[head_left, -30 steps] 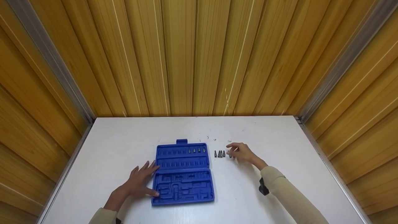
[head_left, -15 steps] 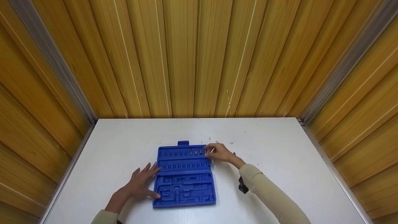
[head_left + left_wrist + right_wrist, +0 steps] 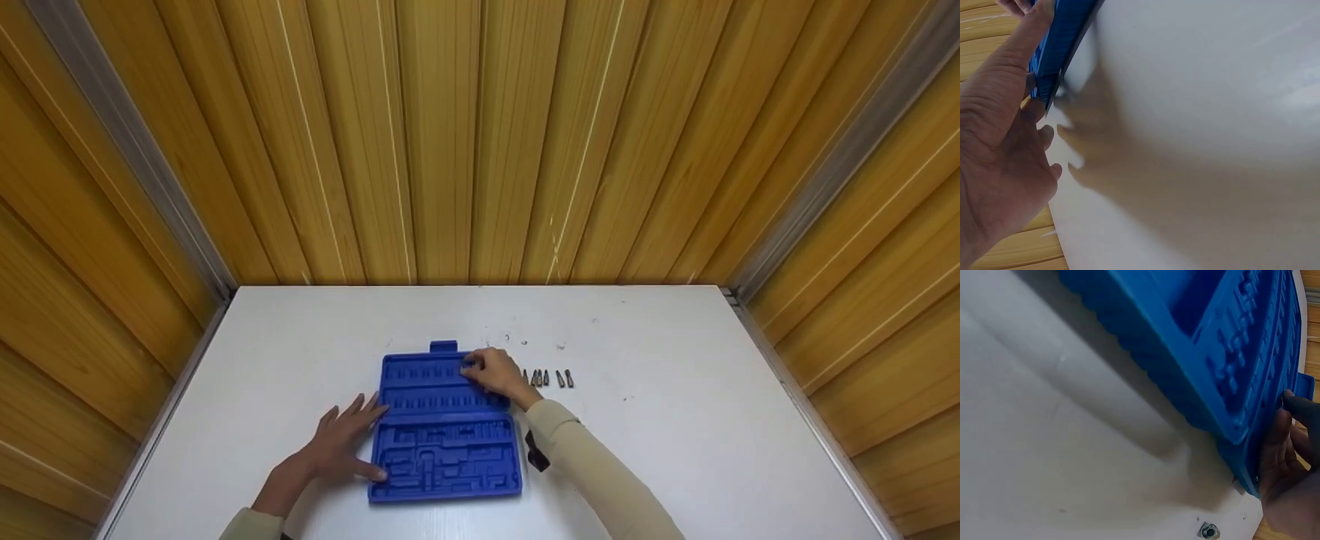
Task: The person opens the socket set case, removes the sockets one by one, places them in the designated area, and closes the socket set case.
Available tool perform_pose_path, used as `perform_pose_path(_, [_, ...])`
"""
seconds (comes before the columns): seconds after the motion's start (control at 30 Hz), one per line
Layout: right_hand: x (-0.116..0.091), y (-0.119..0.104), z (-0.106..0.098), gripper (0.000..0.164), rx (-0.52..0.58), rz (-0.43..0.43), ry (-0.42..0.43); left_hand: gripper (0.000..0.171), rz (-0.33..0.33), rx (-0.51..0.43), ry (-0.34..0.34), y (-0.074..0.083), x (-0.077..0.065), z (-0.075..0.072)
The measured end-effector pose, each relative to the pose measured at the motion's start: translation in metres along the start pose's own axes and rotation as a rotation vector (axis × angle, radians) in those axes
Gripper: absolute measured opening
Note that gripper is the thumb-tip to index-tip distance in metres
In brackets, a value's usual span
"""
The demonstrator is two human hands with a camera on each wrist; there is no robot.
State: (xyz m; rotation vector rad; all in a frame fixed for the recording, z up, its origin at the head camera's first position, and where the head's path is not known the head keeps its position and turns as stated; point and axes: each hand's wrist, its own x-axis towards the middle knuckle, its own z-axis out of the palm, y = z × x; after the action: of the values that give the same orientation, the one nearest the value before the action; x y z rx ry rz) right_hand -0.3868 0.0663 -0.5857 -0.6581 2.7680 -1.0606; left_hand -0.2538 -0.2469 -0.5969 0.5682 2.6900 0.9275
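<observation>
My right grip point(image 3: 496, 373) curls over the upper row of the blue case point(image 3: 444, 496), whether on a bit I cannot tell; my left grip point(image 3: 336, 444), splayed, touches its left edge. Upper-left slots point(image 3: 411, 373) stand bare, loose bits point(image 3: 560, 379) lie right of it: filling seems unfinished.

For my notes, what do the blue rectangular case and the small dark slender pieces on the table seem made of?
Blue case: likely plastic, satin finish; moulded throughout in one colour. Dark pieces: probably metal, slightly shiny, showing pale glints.

Under the right fingers point(image 3: 480, 356), the case point(image 3: 442, 415) is seen as ribbed plastic, and near them, bits point(image 3: 546, 378) as shiny metal.
</observation>
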Motion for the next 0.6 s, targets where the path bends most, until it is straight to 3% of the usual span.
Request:
perform_pose_path(0.1, [0.002, -0.005, 0.002, 0.032, -0.067, 0.038, 0.019, 0.116, 0.005, 0.001, 0.005, 0.0, -0.001, -0.002])
perform_pose_path(0.23, [0.002, -0.01, 0.0, 0.032, -0.074, 0.073, 0.009, 0.116, 0.017, 0.013, 0.015, 0.001, 0.001, -0.003])
perform_pose_path(0.6, [-0.003, -0.006, -0.005, 0.032, 0.137, 0.05, -0.053, 0.117, 0.014, 0.016, 0.01, -0.001, 0.0, 0.001])
